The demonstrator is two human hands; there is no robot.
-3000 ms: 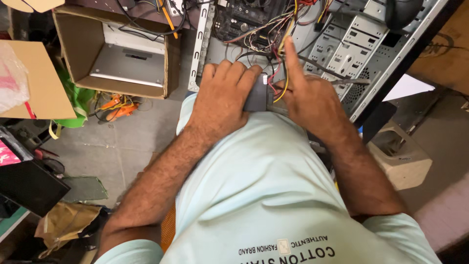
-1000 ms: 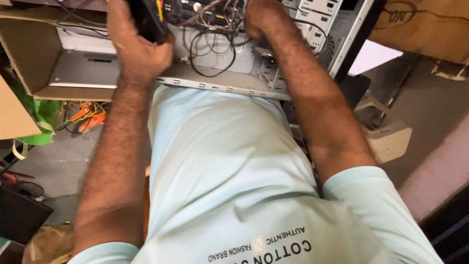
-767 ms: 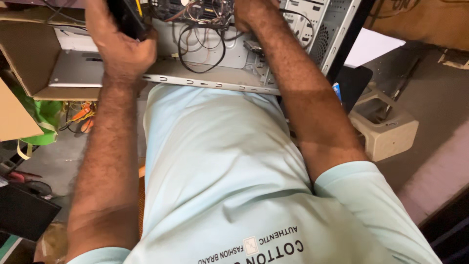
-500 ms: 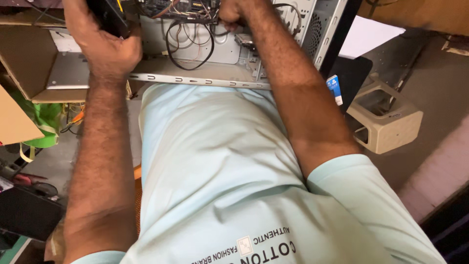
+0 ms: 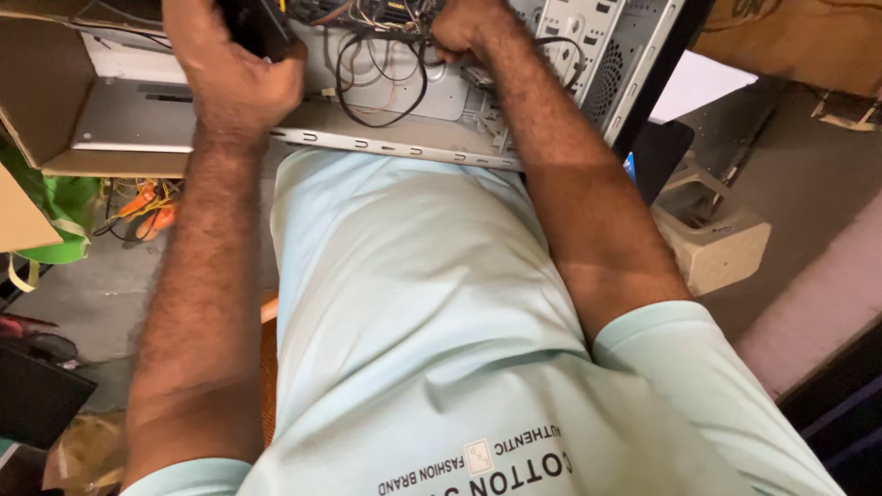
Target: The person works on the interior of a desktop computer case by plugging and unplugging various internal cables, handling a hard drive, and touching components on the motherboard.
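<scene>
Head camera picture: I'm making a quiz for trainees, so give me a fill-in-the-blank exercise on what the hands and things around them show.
1. The left hand grips a ____ coloured object at the top edge of the picture.
2. The right hand reaches among looped black cables inside an open computer ____.
3. On the floor at the left, beside the green bag, lie tools with ____ handles.

Missing words: black; case; orange

A brown cardboard box [image 5: 55, 101] lies open at the left, a green bag [image 5: 64, 207] just below it, orange-handled pliers [image 5: 142, 207] nearby. A beige plastic part [image 5: 726, 248] lies at the right.
</scene>
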